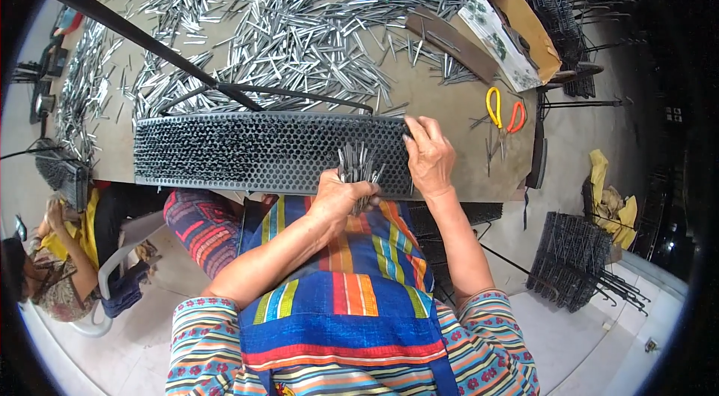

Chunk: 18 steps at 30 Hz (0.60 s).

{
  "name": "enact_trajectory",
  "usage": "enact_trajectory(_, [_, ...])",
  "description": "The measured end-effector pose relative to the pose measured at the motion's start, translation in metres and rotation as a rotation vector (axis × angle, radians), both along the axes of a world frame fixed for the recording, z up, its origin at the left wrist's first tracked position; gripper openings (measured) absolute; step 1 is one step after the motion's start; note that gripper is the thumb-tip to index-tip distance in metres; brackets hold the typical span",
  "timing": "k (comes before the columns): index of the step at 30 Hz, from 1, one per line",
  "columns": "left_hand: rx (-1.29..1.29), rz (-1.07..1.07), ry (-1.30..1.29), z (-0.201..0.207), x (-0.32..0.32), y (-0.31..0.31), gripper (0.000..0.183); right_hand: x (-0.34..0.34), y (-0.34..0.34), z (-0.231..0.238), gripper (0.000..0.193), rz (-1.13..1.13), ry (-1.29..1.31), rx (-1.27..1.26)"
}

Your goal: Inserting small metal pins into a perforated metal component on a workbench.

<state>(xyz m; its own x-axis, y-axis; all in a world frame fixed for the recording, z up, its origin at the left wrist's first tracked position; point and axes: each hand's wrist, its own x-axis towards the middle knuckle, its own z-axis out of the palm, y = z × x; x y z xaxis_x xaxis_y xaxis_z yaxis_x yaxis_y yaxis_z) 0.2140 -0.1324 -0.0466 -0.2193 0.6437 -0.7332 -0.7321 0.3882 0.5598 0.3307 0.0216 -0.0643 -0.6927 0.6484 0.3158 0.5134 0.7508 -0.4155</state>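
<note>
A long black perforated rack [292,149] lies across the table's near edge. Dark pieces stand densely in the holes of its left part, while the round holes toward the right show bare. My left hand [338,200] is closed around a bunch of thin grey metal strips [359,165], held upright in front of the rack's right part. At the rack's upper right corner is my right hand [431,158], with its fingers curled and the fingertips pinched together by the holes. Anything between those fingertips is too small to make out.
Loose metal strips [277,29] cover much of the table [472,171]. Scissors [503,122] with yellow and orange handles, a brown slat [453,44] and an opened cardboard box [517,32] lie at right. A black rod [150,40] slants above the table. Another person [67,261] sits at left; dark racks [573,261] stand right.
</note>
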Motion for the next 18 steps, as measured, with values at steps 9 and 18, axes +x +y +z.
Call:
enact_trajectory(9, [0.063,0.057,-0.031,0.003,0.003,0.003,0.008,0.013,-0.045,0.002,0.015,-0.002,0.437,-1.171])
enact_trajectory(18, [0.153,-0.034,-0.026,0.004,0.005,-0.005,0.008,0.009,-0.018,-0.001,0.014,-0.133,0.486,-1.658])
